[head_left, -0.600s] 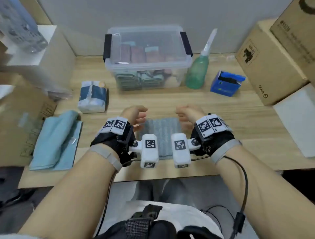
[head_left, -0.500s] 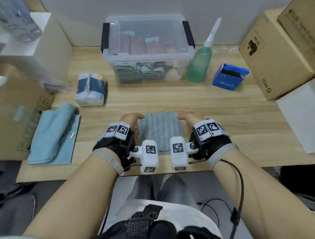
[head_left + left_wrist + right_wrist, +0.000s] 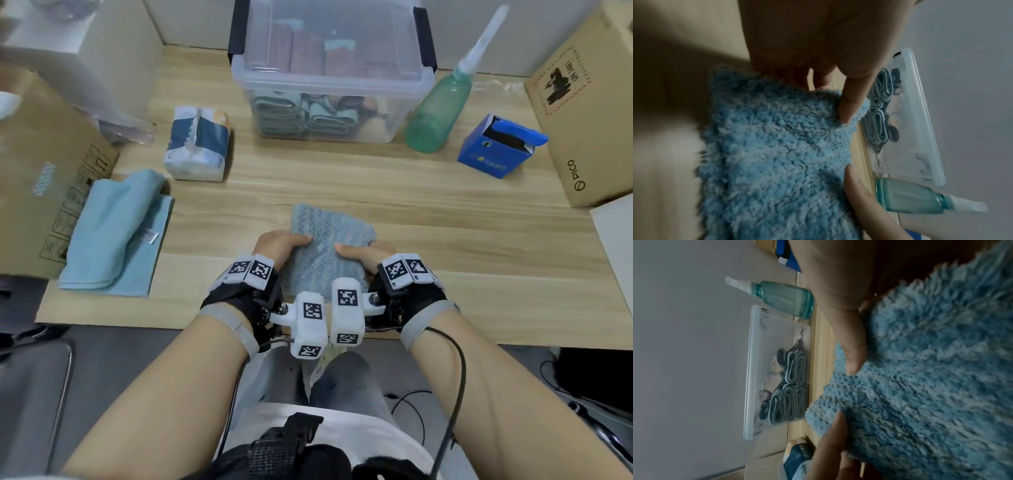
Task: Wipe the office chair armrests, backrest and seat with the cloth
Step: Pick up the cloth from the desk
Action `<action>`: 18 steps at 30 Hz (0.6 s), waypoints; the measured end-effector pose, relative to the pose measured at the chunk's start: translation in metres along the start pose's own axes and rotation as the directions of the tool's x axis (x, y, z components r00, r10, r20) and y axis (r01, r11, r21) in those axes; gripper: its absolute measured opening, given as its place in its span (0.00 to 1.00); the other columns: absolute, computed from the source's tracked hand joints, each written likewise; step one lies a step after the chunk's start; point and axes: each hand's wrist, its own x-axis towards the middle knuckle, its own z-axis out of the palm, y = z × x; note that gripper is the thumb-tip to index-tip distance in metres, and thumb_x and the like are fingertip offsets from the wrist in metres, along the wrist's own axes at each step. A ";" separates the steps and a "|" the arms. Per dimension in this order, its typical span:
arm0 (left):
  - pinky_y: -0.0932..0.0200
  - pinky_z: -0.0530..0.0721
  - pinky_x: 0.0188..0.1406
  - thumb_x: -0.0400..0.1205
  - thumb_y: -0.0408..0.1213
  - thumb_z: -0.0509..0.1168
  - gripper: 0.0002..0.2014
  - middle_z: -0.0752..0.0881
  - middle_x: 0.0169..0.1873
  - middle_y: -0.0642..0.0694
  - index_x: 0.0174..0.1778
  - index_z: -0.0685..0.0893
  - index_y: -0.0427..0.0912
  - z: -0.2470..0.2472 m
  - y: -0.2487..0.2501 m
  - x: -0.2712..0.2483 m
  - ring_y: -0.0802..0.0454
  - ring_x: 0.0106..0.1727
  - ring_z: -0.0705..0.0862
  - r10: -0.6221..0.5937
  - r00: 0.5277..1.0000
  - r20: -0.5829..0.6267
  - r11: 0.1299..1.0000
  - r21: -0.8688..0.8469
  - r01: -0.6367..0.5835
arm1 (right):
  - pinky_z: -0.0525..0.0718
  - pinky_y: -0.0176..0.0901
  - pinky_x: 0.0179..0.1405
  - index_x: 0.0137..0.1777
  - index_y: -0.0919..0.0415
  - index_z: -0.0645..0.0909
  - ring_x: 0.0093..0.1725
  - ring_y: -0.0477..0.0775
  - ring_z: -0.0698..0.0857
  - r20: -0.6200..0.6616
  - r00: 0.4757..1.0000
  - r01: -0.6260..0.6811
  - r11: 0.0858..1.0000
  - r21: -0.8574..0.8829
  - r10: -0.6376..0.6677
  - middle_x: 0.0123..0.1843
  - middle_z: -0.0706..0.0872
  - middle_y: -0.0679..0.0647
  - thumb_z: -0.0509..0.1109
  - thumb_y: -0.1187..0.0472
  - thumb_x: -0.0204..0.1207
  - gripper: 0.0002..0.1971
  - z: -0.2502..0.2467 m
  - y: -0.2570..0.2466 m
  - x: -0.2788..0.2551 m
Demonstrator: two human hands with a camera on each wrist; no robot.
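Two hands share one grip above a wooden desk (image 3: 411, 219), the largest surface in view, which carries everything else. At its right edge lean cardboard boxes (image 3: 589, 113); another cardboard box (image 3: 37, 178) stands at the left. At the back centre sits a clear storage bin (image 3: 329, 75) with black latches, folded fabrics inside. On the left lie folded light-blue towels (image 3: 113, 236), and behind them a wrapped tissue pack (image 3: 197, 142). Just right of the bin stands a green spray bottle (image 3: 436, 113), with a small blue box (image 3: 493, 150), flap open, farther right.

The cloth (image 3: 325, 250), fluffy and blue-grey, is at the desk's near centre, held between my hands; its far end points toward the bin, and whether that end touches the wood I cannot tell. My left hand (image 3: 279, 248) pinches the cloth's left edge: thumb on top, fingers (image 3: 851, 104) curled under the pile. My right hand (image 3: 363, 255) pinches the right edge the same way, thumb (image 3: 855, 353) pressed into the nap. Both wrists wear black straps with white marker blocks. The wrist views are soft with blur at the edges.
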 end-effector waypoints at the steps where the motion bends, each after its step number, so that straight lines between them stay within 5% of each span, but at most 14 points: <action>1: 0.42 0.84 0.57 0.73 0.34 0.70 0.04 0.87 0.40 0.38 0.37 0.83 0.38 -0.003 0.001 -0.001 0.39 0.46 0.86 0.004 1.000 0.009 1.000 -0.025 -0.004 | 0.85 0.57 0.57 0.62 0.65 0.79 0.54 0.64 0.86 0.037 0.999 0.009 1.000 0.002 -0.009 0.56 0.87 0.61 0.83 0.38 0.47 0.46 0.003 -0.004 -0.004; 5: 0.34 0.81 0.58 0.76 0.37 0.64 0.17 0.85 0.53 0.29 0.58 0.81 0.29 -0.026 -0.001 -0.006 0.32 0.53 0.85 0.015 0.999 0.040 0.980 -0.199 -0.007 | 0.84 0.62 0.59 0.61 0.62 0.81 0.51 0.65 0.88 0.080 0.997 0.004 0.994 0.113 -0.013 0.54 0.89 0.61 0.84 0.37 0.29 0.55 0.023 -0.009 0.016; 7: 0.29 0.78 0.60 0.74 0.40 0.66 0.18 0.84 0.57 0.29 0.57 0.80 0.33 -0.045 -0.007 -0.008 0.31 0.57 0.84 0.027 1.000 0.004 0.954 -0.297 -0.024 | 0.81 0.62 0.63 0.63 0.59 0.80 0.56 0.63 0.87 0.132 0.990 0.017 0.986 0.164 -0.040 0.61 0.87 0.60 0.86 0.38 0.30 0.55 0.037 -0.008 0.042; 9: 0.26 0.77 0.60 0.72 0.41 0.68 0.19 0.83 0.59 0.30 0.57 0.79 0.35 -0.062 -0.016 -0.011 0.32 0.59 0.83 0.028 0.998 -0.063 0.902 -0.429 -0.052 | 0.78 0.61 0.67 0.58 0.55 0.84 0.60 0.62 0.85 0.175 0.980 0.053 0.977 0.204 -0.090 0.66 0.84 0.58 0.86 0.42 0.34 0.46 0.056 -0.021 0.038; 11: 0.25 0.76 0.59 0.73 0.41 0.68 0.24 0.83 0.61 0.30 0.63 0.77 0.35 -0.076 -0.028 -0.018 0.31 0.60 0.83 0.021 0.990 -0.136 0.824 -0.559 -0.095 | 0.80 0.60 0.66 0.49 0.55 0.87 0.56 0.62 0.87 0.276 0.953 0.074 0.978 0.196 -0.128 0.59 0.88 0.59 0.84 0.47 0.40 0.33 0.075 -0.037 0.010; 15: 0.37 0.82 0.57 0.78 0.42 0.65 0.23 0.83 0.62 0.31 0.67 0.75 0.35 -0.099 -0.066 -0.043 0.35 0.60 0.83 -0.005 0.957 -0.290 0.669 -0.712 -0.212 | 0.83 0.64 0.59 0.56 0.61 0.85 0.50 0.66 0.90 0.491 0.858 0.105 0.987 0.119 -0.151 0.52 0.91 0.62 0.87 0.52 0.43 0.36 0.116 -0.042 -0.024; 18: 0.47 0.87 0.45 0.82 0.38 0.60 0.15 0.88 0.50 0.36 0.61 0.79 0.34 -0.112 -0.110 -0.069 0.41 0.49 0.88 -0.024 0.921 -0.388 0.536 -0.783 -0.316 | 0.84 0.66 0.57 0.58 0.63 0.84 0.50 0.66 0.90 0.622 0.773 0.148 0.989 0.014 -0.124 0.53 0.90 0.64 0.86 0.58 0.51 0.32 0.151 -0.030 -0.041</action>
